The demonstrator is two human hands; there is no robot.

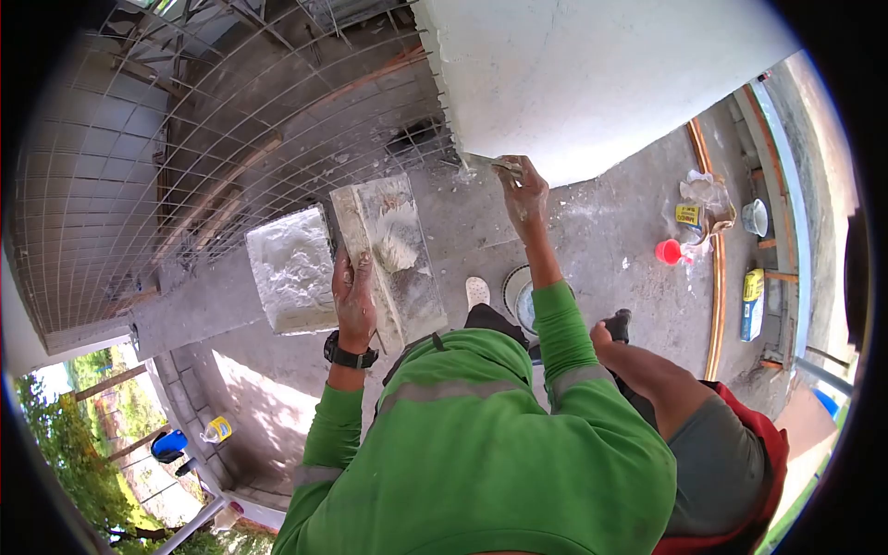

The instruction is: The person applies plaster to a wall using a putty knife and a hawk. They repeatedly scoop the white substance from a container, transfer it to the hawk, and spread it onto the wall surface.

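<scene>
My left hand (354, 294), a watch on its wrist, is closed around a plaster-smeared board (421, 282). A heap of wet white plaster (396, 239) lies on the board's face. Beyond my fingers, a rough white-coated block (289, 268) stands close to the board's left side. Up ahead, my right hand (527, 194) is closed on a putty knife (499, 165). Its blade reaches the lower left corner of the white wall surface (601, 92), where a dab of white plaster shows at the edge.
Wire mesh (231, 139) stretches across the left. By my feet stands a bucket (511, 289). Another person (712, 453) is close on my right. A red cup (668, 251), a torn bag (710, 199) and a timber strip (717, 305) lie on the floor further right.
</scene>
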